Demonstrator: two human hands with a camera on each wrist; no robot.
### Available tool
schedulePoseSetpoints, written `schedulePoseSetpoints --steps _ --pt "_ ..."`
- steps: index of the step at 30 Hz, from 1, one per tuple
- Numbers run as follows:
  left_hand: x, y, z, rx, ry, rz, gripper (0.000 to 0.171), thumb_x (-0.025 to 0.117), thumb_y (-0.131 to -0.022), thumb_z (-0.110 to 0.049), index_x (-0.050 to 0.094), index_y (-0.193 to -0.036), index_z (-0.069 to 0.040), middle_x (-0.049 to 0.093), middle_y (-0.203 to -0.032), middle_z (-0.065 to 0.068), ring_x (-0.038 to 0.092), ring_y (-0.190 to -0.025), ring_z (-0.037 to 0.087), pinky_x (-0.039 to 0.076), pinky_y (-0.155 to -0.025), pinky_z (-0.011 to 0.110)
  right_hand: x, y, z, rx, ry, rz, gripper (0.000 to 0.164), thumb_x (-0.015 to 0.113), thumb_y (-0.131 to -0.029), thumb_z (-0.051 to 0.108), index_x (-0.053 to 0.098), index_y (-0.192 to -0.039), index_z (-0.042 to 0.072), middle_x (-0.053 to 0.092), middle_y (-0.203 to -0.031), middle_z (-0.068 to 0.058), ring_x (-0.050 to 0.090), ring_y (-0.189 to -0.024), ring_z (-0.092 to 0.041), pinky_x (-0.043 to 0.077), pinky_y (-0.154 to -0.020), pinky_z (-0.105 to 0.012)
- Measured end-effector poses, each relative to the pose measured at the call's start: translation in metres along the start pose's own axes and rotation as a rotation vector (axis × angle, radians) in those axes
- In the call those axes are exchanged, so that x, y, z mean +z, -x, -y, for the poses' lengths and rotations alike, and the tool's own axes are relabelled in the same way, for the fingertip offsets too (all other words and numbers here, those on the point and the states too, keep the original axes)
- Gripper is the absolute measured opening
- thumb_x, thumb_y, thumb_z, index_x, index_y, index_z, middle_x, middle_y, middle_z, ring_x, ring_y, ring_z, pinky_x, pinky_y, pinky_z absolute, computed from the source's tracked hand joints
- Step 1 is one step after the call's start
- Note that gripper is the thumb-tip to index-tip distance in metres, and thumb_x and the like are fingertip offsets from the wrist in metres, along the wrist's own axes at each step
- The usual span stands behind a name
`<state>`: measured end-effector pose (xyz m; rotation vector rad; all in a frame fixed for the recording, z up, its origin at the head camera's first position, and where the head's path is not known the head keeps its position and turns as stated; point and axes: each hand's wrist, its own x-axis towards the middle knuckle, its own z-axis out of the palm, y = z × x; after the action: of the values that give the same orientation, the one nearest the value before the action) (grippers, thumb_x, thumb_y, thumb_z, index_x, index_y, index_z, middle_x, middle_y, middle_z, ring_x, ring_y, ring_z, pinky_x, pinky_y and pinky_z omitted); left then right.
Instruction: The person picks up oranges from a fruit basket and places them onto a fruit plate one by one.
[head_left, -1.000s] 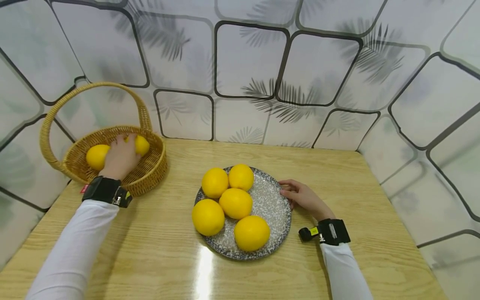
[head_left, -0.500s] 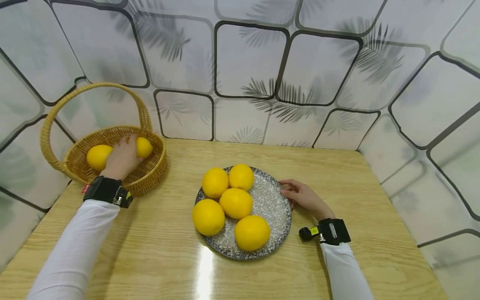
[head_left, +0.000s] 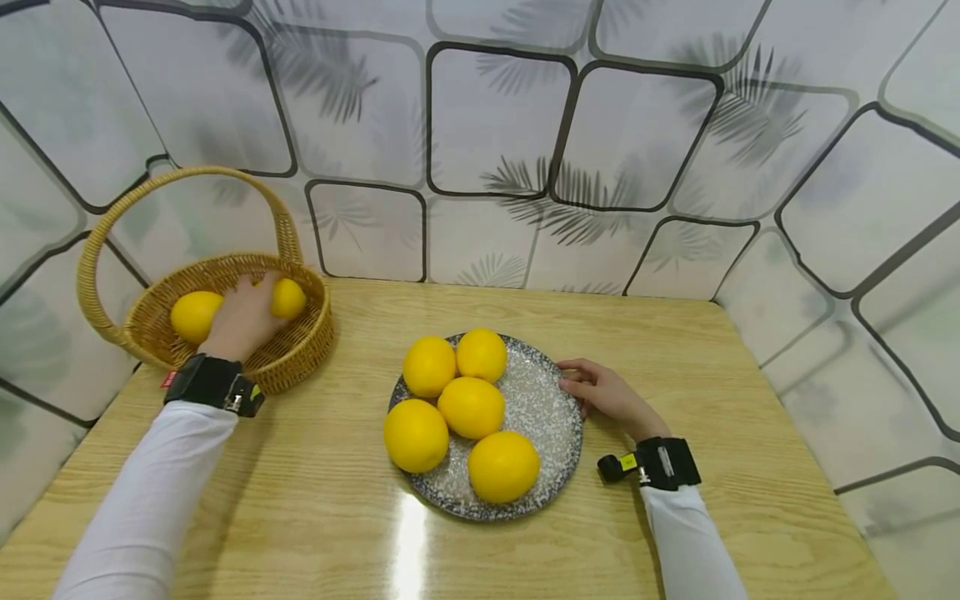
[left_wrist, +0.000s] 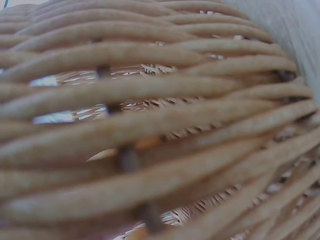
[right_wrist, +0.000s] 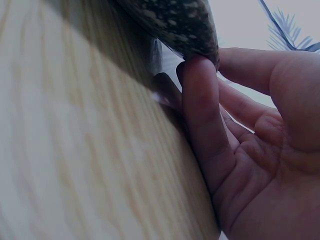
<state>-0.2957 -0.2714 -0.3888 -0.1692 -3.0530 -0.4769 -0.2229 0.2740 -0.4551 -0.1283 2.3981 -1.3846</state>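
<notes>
In the head view my left hand (head_left: 243,317) reaches into a wicker basket (head_left: 303,350) at the left. Its fingers curl over a yellow citrus fruit (head_left: 288,298) on the right side of the basket, partly covered by the hand. Another yellow fruit (head_left: 194,316) lies left of the hand. My right hand (head_left: 607,394) pinches the right rim of a speckled grey plate (head_left: 542,408); the right wrist view shows the fingers (right_wrist: 202,95) at the rim's edge. On the plate's left and front sit several yellow fruits (head_left: 472,407). Woven strands (left_wrist: 150,125) fill the left wrist view, hiding the left hand.
The basket's tall arched handle (head_left: 187,171) rises above its opening. A light wooden table (head_left: 360,533) carries everything, with a patterned backdrop (head_left: 495,125) behind and at both sides. A small camera (head_left: 611,469) juts from the right wrist strap.
Inside the basket, my left hand and the fruit under its fingers have shifted slightly right and down since one second ago. The right hand and the plate stay in place.
</notes>
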Motion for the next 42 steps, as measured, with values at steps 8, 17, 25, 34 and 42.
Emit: schedulePoseSetpoints --steps 8,17,25,34,42 --pt "0.001 0.000 0.000 0.020 0.006 -0.009 0.072 0.072 -0.088 -0.014 0.035 -0.148 0.002 0.038 -0.130 0.052 0.041 -0.112 0.072 0.037 -0.094 0.077 0.000 0.001 0.000 -0.004 0.004 0.004 0.054 0.060 -0.104 0.027 0.045 -0.150 0.004 0.062 -0.125 -0.026 0.055 -0.075 -0.014 0.054 -0.065 -0.023" --pt "-0.004 0.000 -0.003 0.040 0.023 -0.027 0.075 0.074 -0.086 -0.014 0.036 -0.148 0.002 0.035 -0.136 0.050 0.040 -0.114 0.072 0.038 -0.093 0.077 0.000 -0.001 -0.002 -0.010 0.004 0.002 0.053 0.059 -0.104 0.026 0.045 -0.150 0.003 0.063 -0.122 -0.025 0.056 -0.073 -0.012 0.054 -0.064 -0.023" --pt "-0.017 0.004 -0.014 0.045 0.027 -0.050 0.080 0.077 -0.084 -0.013 0.035 -0.150 0.002 0.034 -0.139 0.048 0.037 -0.119 0.072 0.037 -0.096 0.078 0.000 -0.001 -0.001 -0.009 0.010 -0.003 0.053 0.059 -0.104 0.027 0.046 -0.150 0.003 0.064 -0.122 -0.024 0.056 -0.074 -0.012 0.054 -0.064 -0.023" --pt "-0.024 0.006 -0.024 0.040 0.011 -0.047 0.077 0.075 -0.088 -0.016 0.035 -0.152 -0.001 0.032 -0.143 0.047 0.036 -0.120 0.069 0.038 -0.096 0.077 0.000 0.000 -0.002 -0.024 0.008 0.007 0.054 0.059 -0.104 0.026 0.045 -0.150 0.003 0.063 -0.122 -0.025 0.055 -0.072 -0.011 0.054 -0.064 -0.023" --pt "-0.028 0.008 -0.031 0.064 -0.005 -0.071 0.077 0.076 -0.087 -0.017 0.037 -0.151 -0.001 0.034 -0.143 0.046 0.038 -0.119 0.068 0.040 -0.095 0.076 0.000 -0.001 -0.003 -0.030 0.012 0.001 0.054 0.059 -0.104 0.027 0.046 -0.150 0.003 0.063 -0.122 -0.025 0.055 -0.072 -0.011 0.054 -0.064 -0.023"
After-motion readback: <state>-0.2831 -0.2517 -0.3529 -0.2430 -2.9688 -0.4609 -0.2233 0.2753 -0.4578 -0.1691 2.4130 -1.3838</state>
